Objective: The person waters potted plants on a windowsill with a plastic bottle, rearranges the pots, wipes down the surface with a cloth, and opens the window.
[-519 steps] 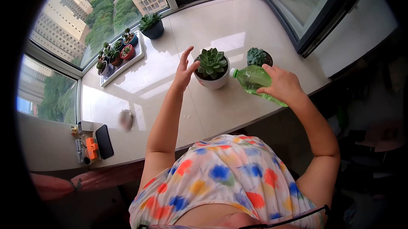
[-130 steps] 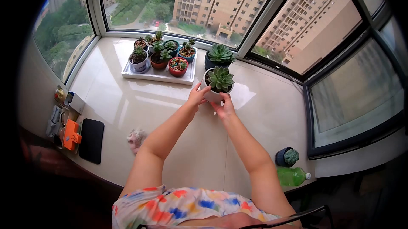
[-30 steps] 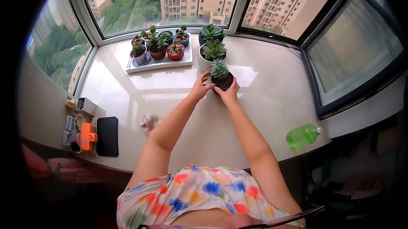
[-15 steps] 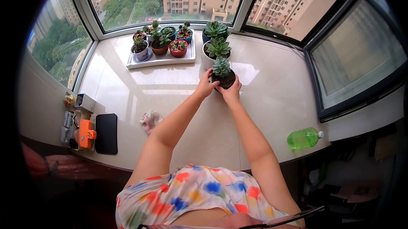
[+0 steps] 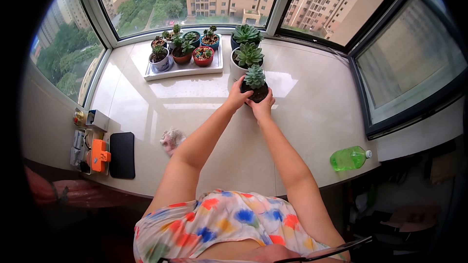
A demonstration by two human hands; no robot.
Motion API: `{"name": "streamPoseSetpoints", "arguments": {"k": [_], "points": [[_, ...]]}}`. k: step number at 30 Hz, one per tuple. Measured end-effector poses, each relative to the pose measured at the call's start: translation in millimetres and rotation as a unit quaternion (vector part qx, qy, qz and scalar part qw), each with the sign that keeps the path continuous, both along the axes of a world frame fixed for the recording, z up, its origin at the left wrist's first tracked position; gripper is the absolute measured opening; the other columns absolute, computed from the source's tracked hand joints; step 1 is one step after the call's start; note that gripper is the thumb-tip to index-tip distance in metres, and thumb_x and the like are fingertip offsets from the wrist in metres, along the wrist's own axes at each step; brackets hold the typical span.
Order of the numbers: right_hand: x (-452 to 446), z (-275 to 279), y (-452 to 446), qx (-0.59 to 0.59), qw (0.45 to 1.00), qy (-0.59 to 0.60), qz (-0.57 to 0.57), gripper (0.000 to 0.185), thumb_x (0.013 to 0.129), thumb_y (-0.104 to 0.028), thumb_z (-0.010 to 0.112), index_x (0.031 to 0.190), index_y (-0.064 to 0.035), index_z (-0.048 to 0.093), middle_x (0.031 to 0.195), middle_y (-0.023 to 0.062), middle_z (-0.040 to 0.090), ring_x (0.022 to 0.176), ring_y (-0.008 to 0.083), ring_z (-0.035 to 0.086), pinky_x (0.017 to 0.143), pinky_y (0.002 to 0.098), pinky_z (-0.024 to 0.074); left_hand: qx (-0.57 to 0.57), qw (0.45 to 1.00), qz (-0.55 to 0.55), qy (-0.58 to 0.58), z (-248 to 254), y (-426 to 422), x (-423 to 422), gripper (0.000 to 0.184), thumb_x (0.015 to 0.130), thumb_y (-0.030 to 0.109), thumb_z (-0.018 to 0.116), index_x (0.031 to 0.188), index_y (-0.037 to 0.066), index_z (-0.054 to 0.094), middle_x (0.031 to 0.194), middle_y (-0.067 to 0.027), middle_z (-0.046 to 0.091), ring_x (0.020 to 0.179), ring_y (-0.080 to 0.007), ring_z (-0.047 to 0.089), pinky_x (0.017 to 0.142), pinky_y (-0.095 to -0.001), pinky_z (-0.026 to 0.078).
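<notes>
Both my hands are wrapped round a dark pot holding a pale green succulent (image 5: 255, 76), with brown soil showing at its near side. My left hand (image 5: 238, 96) grips the pot's left side, and my right hand (image 5: 263, 105) grips its lower right side. Right behind it stands a white pot (image 5: 237, 71) with a broader green succulent (image 5: 249, 55). Beyond that, a dark pot with another succulent (image 5: 246, 33) completes a row towards the window. Whether the held pot touches the white one I cannot tell.
A white tray (image 5: 187, 72) with several small potted succulents stands by the window. A crumpled cloth (image 5: 172, 140) lies left of my arms. At the left are a black tablet-like slab (image 5: 122, 154) and an orange object (image 5: 100, 155). A green liquid bottle (image 5: 348, 159) lies at the right edge.
Very little differs. The view has shifted slightly, and the held pot looks tilted a touch more towards me, with both hands still round it.
</notes>
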State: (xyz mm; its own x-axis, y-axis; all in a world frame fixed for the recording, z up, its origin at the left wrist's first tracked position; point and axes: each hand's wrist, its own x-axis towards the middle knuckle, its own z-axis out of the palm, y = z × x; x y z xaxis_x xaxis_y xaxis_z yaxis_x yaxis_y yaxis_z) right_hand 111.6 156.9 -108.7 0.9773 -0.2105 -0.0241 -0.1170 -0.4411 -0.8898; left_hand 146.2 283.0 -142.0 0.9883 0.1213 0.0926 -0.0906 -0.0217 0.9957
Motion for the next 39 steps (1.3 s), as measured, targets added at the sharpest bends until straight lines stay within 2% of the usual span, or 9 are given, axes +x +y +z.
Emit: {"name": "streamPoseSetpoints", "arguments": {"k": [8,11,14,16,19,23,31,36,39], "points": [[3.9,-15.4,0.7,0.005,1.0,-0.021,-0.005,0.111,0.064,-0.024,0.089,0.149,-0.0125,0.018,0.14,0.0199,0.027,0.127,0.0387,0.042,0.106,0.0437,0.042,0.022,0.999,-0.028,-0.041,1.8,0.4,-8.4,0.098,0.064,0.02,0.085,0.147,0.004,0.035,0.139,-0.0217,0.041,0.13,-0.0352,0.043,0.11,-0.0417,0.036],[4.0,-22.2,6.1,0.03,0.999,-0.035,-0.023,0.11,0.065,-0.022,0.089,0.149,-0.0129,0.018,0.14,0.0202,0.028,0.127,0.0389,0.042,0.106,0.0438,0.0419,0.046,0.999,0.001,-0.008,14.0,-2.5,-11.7,0.096,0.067,0.011,0.084,0.148,0.006,0.032,0.141,-0.0152,0.042,0.13,-0.0268,0.045,0.107,-0.0383,0.04],[7.6,-30.9,2.9,0.058,0.998,-0.021,-0.014,0.11,0.065,-0.019,0.089,0.149,-0.0133,0.018,0.138,0.0206,0.031,0.126,0.0391,0.042,0.106,0.0444,0.0419,0.017,1.0,-0.02,-0.011,10.3,-2.2,-1.1,0.099,0.064,0.015,0.086,0.147,0.005,0.033,0.141,-0.0165,0.041,0.131,-0.0281,0.044,0.107,-0.0388,0.04],[12.9,-39.5,-0.8,0.054,0.998,-0.033,-0.005,0.104,0.068,-0.008,0.085,0.149,-0.0132,0.019,0.137,0.0169,0.031,0.108,0.0315,0.054,0.076,0.0362,0.0521,0.04,0.999,-0.007,-0.003,14.6,-2.9,-2.6,0.1,0.063,0.016,0.087,0.147,0.005,0.034,0.14,-0.017,0.042,0.13,-0.0285,0.044,0.107,-0.039,0.041],[18.4,-47.1,-2.8,0.064,0.997,-0.039,0.004,0.099,0.072,-0.001,0.081,0.149,-0.0129,0.019,0.135,0.0148,0.032,0.091,0.0256,0.061,0.06,0.0323,0.0564,0.058,0.998,-0.004,0.01,26.3,-3.2,-8.7,0.101,0.062,0.017,0.088,0.146,0.005,0.034,0.139,-0.0171,0.042,0.13,-0.0287,0.045,0.107,-0.039,0.041],[16.9,-44.5,-2.1,0.076,0.996,-0.037,0.005,0.097,0.073,0.001,0.079,0.148,-0.0125,0.02,0.134,0.0142,0.033,0.088,0.0237,0.062,0.059,0.0318,0.0558,0.012,1.0,-0.016,0.004,13.6,-2.4,-3.7,0.104,0.06,0.022,0.089,0.147,0.009,0.034,0.141,-0.0183,0.036,0.132,-0.033,0.039,0.11,-0.0418,0.037],[21.3,-51.6,-2.6,0.076,0.996,-0.052,0.007,0.098,0.072,0.002,0.079,0.148,-0.0116,0.02,0.132,0.0137,0.035,0.085,0.0218,0.062,0.056,0.0305,0.0544,-0.03,0.999,-0.031,-0.023,5.3,0.8,-2.8,0.103,0.061,0.02,0.089,0.147,0.007,0.033,0.139,-0.0193,0.04,0.133,-0.0326,0.04,0.11,-0.042,0.037],[13.6,-31.9,-11.9,0.119,0.992,0.003,0.045,0.112,0.062,-0.013,0.09,0.15,-0.0119,0.02,0.142,0.021,0.03,0.126,0.0374,0.044,0.103,0.0436,0.0442,0.033,0.999,-0.01,-0.007,6.0,8.8,-18.0,0.099,0.067,0.015,0.085,0.149,0.01,0.03,0.146,-0.0171,0.04,0.137,-0.029,0.037,0.112,-0.042,0.033],[1.9,-18.9,-24.4,0.109,0.992,0.011,0.067,0.112,0.066,-0.009,0.086,0.153,-0.0136,0.016,0.148,0.0193,0.026,0.118,0.0326,0.051,0.091,0.0395,0.0512,0.073,0.997,0.016,0.027,3.8,14.2,-35.8,0.097,0.069,0.017,0.085,0.149,0.009,0.031,0.148,-0.0174,0.038,0.139,-0.0296,0.034,0.112,-0.0439,0.032]]}}
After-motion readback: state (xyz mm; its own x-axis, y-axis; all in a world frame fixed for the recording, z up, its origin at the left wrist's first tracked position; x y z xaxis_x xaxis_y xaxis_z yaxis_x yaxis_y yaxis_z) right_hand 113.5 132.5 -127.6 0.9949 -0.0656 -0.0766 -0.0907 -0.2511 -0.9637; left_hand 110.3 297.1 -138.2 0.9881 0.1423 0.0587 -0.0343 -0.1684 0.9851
